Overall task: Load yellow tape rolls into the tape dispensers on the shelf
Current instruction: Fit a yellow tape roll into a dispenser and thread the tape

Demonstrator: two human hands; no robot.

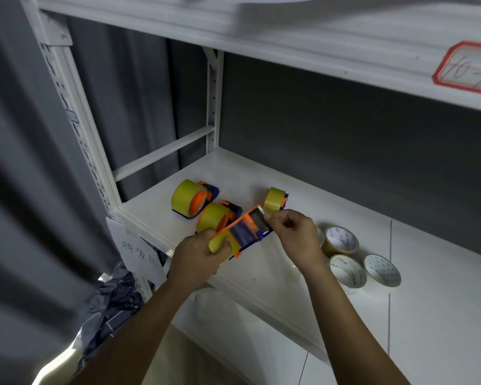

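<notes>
Red-bordered label (468, 67) on front edge of upper shelf (289, 48), approx 2 o'clock: handwritten "10-", rest cut off by frame edge. White paper tag (139, 252) hanging at shelf corner, approx 8 o'clock: handwritten Chinese chars, first looks like "待", others unclear. Tape roll cores (342, 241), approx 4 o'clock: printed txt inside, too small to read.

Yellow roll in the held dispenser (243, 235) is mostly covered by the left hand (199, 259). Tape end beside that dispenser is hidden under right hand (295, 234) fingertips. Fourth loose roll (320, 237), right of the dispenser, is largely blocked by that hand. Red-bordered label (468, 68), above, is cut by the edge, writing unreadable.
</notes>
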